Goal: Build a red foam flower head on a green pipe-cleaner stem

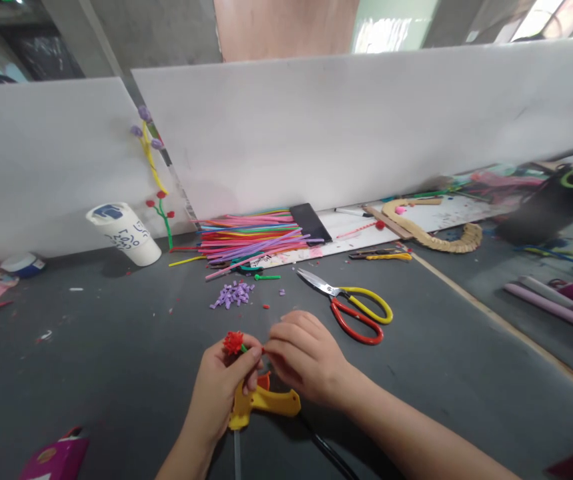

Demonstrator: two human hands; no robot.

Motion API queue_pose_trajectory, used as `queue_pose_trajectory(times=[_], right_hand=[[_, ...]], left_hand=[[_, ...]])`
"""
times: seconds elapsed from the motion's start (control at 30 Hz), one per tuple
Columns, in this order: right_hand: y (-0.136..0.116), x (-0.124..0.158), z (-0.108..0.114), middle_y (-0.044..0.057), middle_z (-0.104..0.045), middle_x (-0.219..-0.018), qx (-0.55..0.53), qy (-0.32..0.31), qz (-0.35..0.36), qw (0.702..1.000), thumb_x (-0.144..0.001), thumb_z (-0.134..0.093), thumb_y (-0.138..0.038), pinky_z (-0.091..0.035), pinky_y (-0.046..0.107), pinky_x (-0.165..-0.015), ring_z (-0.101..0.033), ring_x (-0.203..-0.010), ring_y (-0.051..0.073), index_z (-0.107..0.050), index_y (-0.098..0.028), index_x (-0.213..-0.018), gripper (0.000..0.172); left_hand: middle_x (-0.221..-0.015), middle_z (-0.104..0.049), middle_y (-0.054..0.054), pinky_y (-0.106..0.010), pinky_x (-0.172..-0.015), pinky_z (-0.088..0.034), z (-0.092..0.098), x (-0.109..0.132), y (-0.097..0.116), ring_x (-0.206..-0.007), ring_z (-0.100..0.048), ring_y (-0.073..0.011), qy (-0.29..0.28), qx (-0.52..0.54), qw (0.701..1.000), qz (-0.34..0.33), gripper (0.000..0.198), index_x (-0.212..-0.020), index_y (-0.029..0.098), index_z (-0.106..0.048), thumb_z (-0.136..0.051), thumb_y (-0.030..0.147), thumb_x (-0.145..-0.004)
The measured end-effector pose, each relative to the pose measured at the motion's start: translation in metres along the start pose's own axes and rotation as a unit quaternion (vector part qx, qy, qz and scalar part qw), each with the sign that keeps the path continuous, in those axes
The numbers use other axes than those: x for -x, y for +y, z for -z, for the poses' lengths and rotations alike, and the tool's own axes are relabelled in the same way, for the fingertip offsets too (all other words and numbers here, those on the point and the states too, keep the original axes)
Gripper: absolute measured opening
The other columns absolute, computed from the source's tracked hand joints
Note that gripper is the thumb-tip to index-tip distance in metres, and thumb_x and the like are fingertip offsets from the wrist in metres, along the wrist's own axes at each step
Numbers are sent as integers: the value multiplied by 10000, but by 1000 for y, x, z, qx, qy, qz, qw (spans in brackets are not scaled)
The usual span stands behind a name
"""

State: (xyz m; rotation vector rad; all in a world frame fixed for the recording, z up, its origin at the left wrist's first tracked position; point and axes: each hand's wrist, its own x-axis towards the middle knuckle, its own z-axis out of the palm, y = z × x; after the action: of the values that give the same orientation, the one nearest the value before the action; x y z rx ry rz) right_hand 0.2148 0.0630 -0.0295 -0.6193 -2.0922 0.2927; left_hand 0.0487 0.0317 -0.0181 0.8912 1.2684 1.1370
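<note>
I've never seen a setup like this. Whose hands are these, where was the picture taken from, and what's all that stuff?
There is no machine at work here: these are a person's own bare hands. The one picture comes from a camera worn on that person's head, looking forward and down.

The left hand holds a spiky red flower with a bit of green stem showing. The right hand has its fingertips at a small red bit close by; its grip is hard to make out.

Just below the hands is a yellow glue gun. Farther out on the dark grey table are scissors with one red and one yellow handle, a little heap of purple pieces, and a bundle of coloured craft stems.
</note>
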Motion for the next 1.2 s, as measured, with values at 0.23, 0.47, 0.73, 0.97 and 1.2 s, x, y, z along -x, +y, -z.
queue_pose_trajectory(times=[0.23,0.47,0.73,0.97,1.2], right_hand=[[-1,-8,0,23,-654,-827,-92,-2,-131,987,-830,-601,-149,-500,286,-756,-620,-815,156,-624,-211,-827,67],[-1,-7,-4,20,-633,-779,-104,-9,-141,984,-838,-570,-130,-479,282,-718,-590,-775,159,-579,-211,-760,112],[5,-2,-1,71,-663,-864,-83,-46,-97,991,-898,-522,-223,-455,344,-795,-573,-826,194,-623,-200,-839,120],[12,-3,5,64,-688,-978,-84,-60,-221,970,-851,-382,-35,-482,260,-682,-618,-740,141,-511,-180,-1267,459],[14,-6,-1,52,-668,-1175,-84,-145,-273,947,-849,-264,-4,-531,230,-572,-604,-498,64,-491,-210,-1288,535]], left_hand=[[-439,-500,64,-202,-442,-361,0,1,4,-408,-440,-84,23,-73,996,-48,175,-597,178,-642,-737,306,-670],[-451,-505,53,-208,-458,-372,-1,2,5,-417,-448,-92,1,-109,992,-62,202,-587,182,-632,-680,333,-714],[-463,-488,50,-230,-458,-364,1,1,2,-423,-437,-114,19,-168,981,-92,195,-598,194,-618,-651,332,-731],[-597,-569,23,-247,-636,-392,5,2,6,-608,-504,-155,75,-229,951,-191,139,-575,221,-622,-661,235,-708],[-535,-495,53,-238,-551,-361,14,-5,3,-527,-435,-125,90,-200,961,-167,161,-600,212,-604,-636,280,-741]])
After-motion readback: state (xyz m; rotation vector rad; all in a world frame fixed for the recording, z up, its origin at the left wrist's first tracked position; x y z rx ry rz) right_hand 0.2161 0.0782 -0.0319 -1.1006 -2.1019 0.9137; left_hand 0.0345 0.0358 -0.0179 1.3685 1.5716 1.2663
